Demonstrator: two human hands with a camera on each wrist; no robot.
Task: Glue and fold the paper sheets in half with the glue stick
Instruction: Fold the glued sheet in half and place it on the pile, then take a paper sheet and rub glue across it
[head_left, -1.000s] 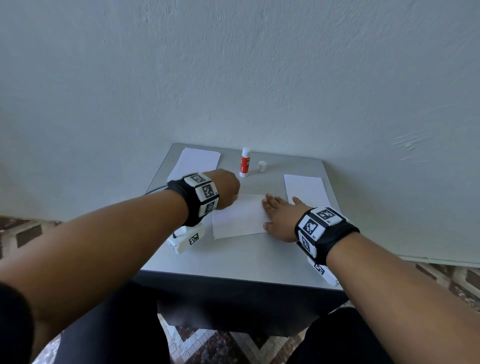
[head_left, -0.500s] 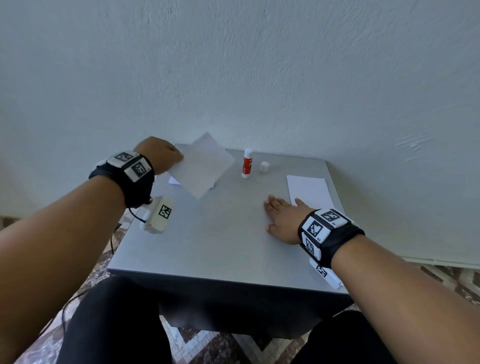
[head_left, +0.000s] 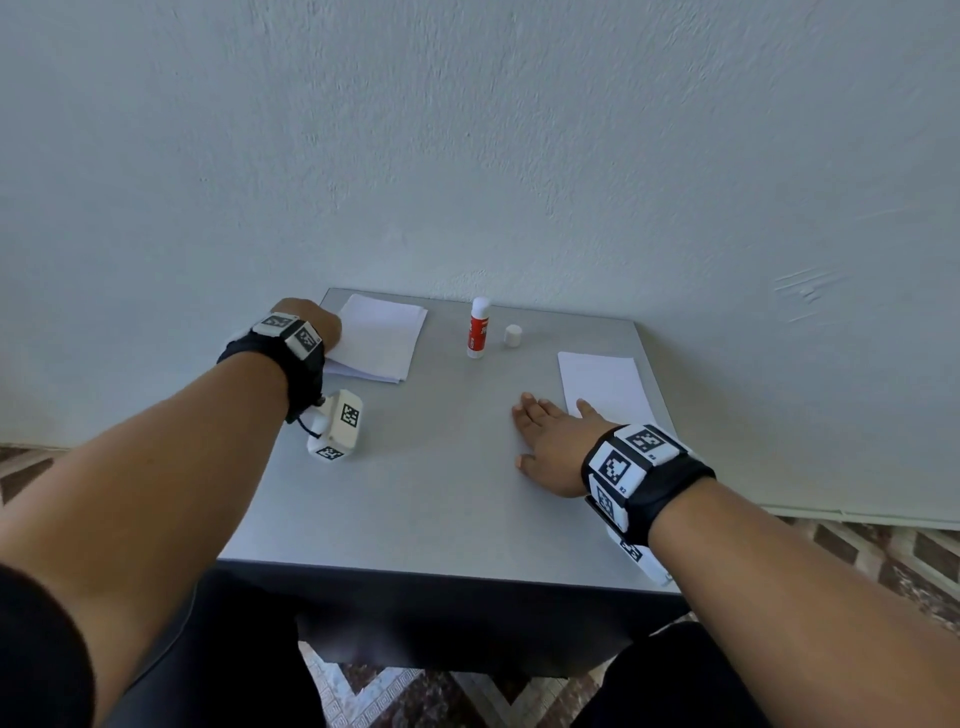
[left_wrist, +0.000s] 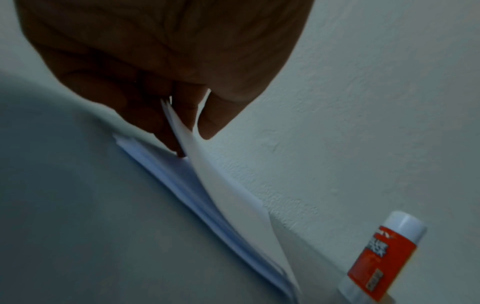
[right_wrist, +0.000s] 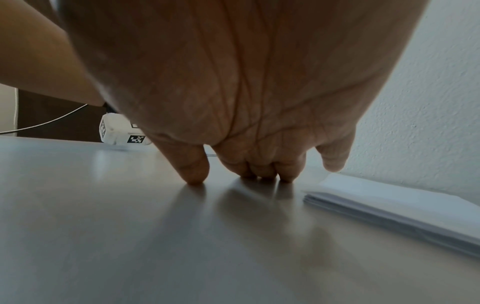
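My left hand (head_left: 317, 325) is at the far left corner of the table and pinches the edge of a white paper sheet (left_wrist: 221, 185) between thumb and fingers (left_wrist: 207, 127). The sheet lies slanted on the left paper stack (head_left: 379, 338), its held edge still raised. The red and white glue stick (head_left: 478, 328) stands upright and uncapped at the back middle, with its white cap (head_left: 512, 335) beside it. My right hand (head_left: 545, 431) rests flat on the bare table, fingers straight. Its little finger is over the near corner of the right paper stack (head_left: 605, 384).
The small grey table (head_left: 441, 493) stands against a pale wall, which runs right behind the stacks and the glue stick. A wrist camera unit (head_left: 337, 426) hangs under my left wrist, just above the table. Patterned floor shows beyond the table's edges.
My left hand lifted the sheet from the table's middle, carried it up and to the left, and has now lowered it onto the left stack. My right hand stayed flat in place.
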